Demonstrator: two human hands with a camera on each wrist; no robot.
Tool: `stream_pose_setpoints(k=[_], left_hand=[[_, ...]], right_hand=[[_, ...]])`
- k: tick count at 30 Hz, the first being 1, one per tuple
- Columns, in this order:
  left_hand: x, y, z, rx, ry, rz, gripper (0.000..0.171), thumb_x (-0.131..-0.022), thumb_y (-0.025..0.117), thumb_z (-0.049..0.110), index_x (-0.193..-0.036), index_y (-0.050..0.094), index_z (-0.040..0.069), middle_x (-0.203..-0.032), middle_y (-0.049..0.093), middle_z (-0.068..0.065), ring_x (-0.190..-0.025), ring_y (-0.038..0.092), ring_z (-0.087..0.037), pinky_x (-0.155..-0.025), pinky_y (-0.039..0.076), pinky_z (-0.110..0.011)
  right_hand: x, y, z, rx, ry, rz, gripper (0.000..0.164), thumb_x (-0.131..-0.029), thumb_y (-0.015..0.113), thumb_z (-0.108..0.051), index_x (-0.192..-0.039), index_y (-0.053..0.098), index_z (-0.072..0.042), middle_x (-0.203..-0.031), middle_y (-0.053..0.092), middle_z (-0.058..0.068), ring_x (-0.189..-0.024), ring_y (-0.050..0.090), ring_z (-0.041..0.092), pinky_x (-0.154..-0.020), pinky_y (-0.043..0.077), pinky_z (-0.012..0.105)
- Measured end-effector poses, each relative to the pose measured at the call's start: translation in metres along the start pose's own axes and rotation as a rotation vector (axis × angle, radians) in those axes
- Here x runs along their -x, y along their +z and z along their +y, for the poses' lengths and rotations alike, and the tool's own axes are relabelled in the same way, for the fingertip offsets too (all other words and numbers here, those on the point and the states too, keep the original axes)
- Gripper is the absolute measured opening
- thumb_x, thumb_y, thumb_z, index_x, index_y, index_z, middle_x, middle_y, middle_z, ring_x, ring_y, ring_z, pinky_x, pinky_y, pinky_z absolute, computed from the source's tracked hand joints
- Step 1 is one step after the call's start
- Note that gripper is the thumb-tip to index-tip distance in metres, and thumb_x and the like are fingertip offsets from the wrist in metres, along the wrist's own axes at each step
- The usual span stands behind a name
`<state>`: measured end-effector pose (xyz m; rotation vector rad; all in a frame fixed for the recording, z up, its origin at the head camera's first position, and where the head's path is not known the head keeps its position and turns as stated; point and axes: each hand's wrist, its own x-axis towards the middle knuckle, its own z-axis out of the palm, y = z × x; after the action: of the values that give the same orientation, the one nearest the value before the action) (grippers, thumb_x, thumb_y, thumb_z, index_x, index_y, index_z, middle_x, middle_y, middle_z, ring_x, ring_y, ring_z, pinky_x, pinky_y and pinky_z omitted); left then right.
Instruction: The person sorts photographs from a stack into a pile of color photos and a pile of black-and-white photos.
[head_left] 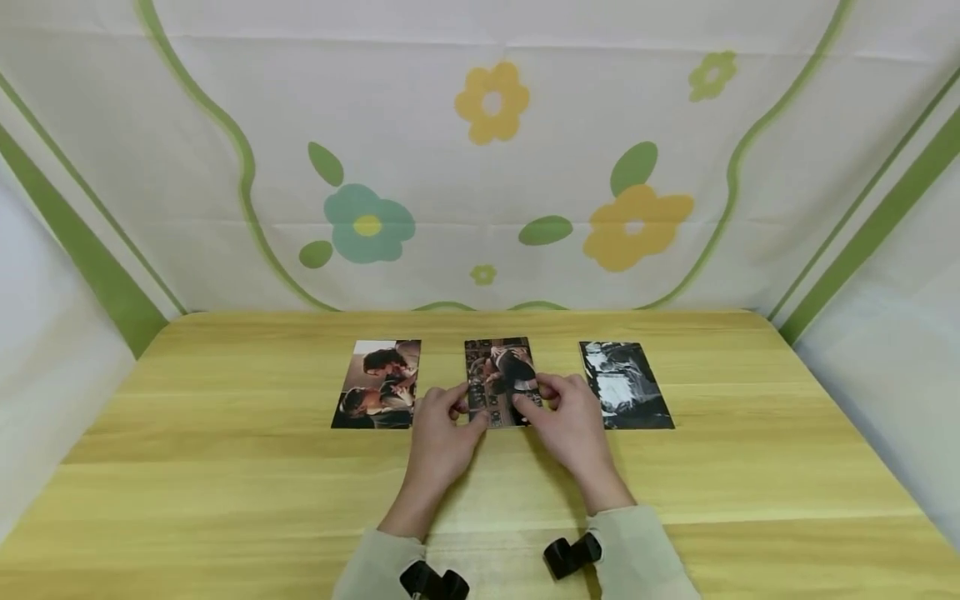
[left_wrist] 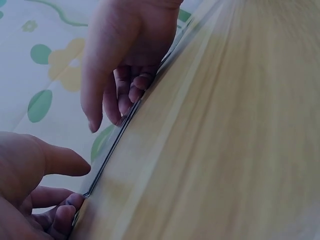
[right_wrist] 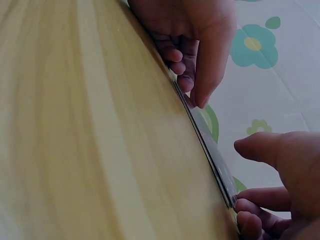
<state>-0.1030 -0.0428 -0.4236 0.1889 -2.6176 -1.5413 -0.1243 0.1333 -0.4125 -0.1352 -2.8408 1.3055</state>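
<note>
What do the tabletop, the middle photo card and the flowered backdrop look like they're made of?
Tabletop: wood or wood-look laminate, smooth; pale streaked grain shows. Middle photo card: probably stiff, glossy printed card; thin, straight edges and a pale sheen in the wrist views suggest it. Flowered backdrop: matte fabric or thin plastic sheet; fold creases show, but which is unclear.

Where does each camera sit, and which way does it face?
Head: worn on the head, looking forward and down at the middle photo; left hand, right hand and sleeves show.
Left wrist: worn there, low, facing the table and flowered backdrop; left hand lower left, right hand at top.
Right wrist: worn there, facing likewise; right hand lower right, left hand at top.
Both wrist views share both hands, the middle photo's edge and backdrop.
</note>
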Motion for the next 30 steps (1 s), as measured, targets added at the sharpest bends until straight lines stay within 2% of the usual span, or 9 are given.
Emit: stream_pose_setpoints(k=[6,10,14,23,30], left_hand=[[-0.0011,-0.0058,0.0003,0.026,-0.023,0.047,0.046,-0.090,0.079,0.010,-0.135,0.073,-0.001,-0.099,0.065,-0.010,-0.087,0.050,-0.020,-0.077,0.039,-0.032],[-0.0002,-0.0042,0.0010,0.047,-0.044,0.044,0.045,-0.091,0.079,0.010,-0.135,0.073,0.001,-0.100,0.065,-0.009,-0.088,0.050,-0.020,-0.078,0.039,-0.031],[0.0004,-0.0016,0.0014,0.068,-0.034,0.050,0.044,-0.091,0.080,0.009,-0.133,0.075,0.002,-0.099,0.065,-0.009,-0.087,0.050,-0.019,-0.078,0.039,-0.030],[-0.0001,-0.0004,0.0009,0.083,-0.027,0.068,0.039,-0.090,0.080,0.008,-0.130,0.077,0.004,-0.097,0.067,-0.009,-0.083,0.051,-0.017,-0.077,0.041,-0.030],[-0.0006,-0.0011,0.0002,0.137,-0.051,0.062,0.039,-0.091,0.079,0.005,-0.130,0.077,0.004,-0.099,0.069,-0.009,-0.083,0.054,-0.017,-0.076,0.043,-0.028]], right_hand=[[0.0005,0.0039,-0.0046,0.004,-0.020,-0.004,0.060,-0.095,0.082,-0.036,-0.141,0.068,0.000,-0.114,0.064,0.011,-0.104,0.059,0.025,-0.089,0.051,0.040],[0.0019,0.0025,-0.0037,0.001,-0.011,-0.001,0.059,-0.093,0.084,-0.031,-0.140,0.069,-0.001,-0.115,0.064,0.011,-0.104,0.060,0.025,-0.089,0.052,0.040],[0.0026,0.0011,-0.0014,0.004,0.004,0.018,0.056,-0.091,0.085,-0.028,-0.139,0.070,-0.002,-0.115,0.065,0.010,-0.103,0.059,0.024,-0.088,0.051,0.037],[0.0019,0.0026,0.0007,-0.018,0.009,0.067,0.051,-0.092,0.085,-0.033,-0.133,0.074,-0.004,-0.111,0.067,0.009,-0.100,0.061,0.024,-0.085,0.050,0.035],[0.0020,0.0041,0.0017,-0.056,0.020,0.071,0.048,-0.089,0.085,-0.024,-0.132,0.074,-0.004,-0.110,0.066,0.009,-0.098,0.060,0.022,-0.085,0.049,0.034]])
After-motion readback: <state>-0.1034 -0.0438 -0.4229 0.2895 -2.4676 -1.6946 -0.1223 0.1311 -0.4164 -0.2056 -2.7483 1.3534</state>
